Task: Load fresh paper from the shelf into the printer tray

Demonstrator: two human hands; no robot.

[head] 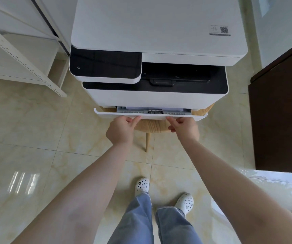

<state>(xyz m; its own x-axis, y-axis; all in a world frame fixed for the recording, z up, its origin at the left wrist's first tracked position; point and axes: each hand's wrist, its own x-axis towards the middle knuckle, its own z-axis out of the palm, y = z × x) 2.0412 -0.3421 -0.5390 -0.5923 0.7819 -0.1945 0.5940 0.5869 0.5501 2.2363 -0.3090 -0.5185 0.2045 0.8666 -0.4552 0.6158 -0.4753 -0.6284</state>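
A white printer [157,29] with a black control panel stands on a round wooden stool [150,126]. Its paper tray [106,115] at the bottom sticks out a short way, showing grey guides and a thin strip of white paper [136,108] inside. My left hand [122,129] grips the tray's front edge left of centre, fingers curled under the lip. My right hand [185,128] holds the same edge right of centre. No loose paper stack is in view.
A white metal shelf [20,55] stands at the left, its visible boards bare. A dark brown cabinet [281,111] is at the right. Glossy beige floor tiles lie below, with my legs and white clogs [184,202] under the stool.
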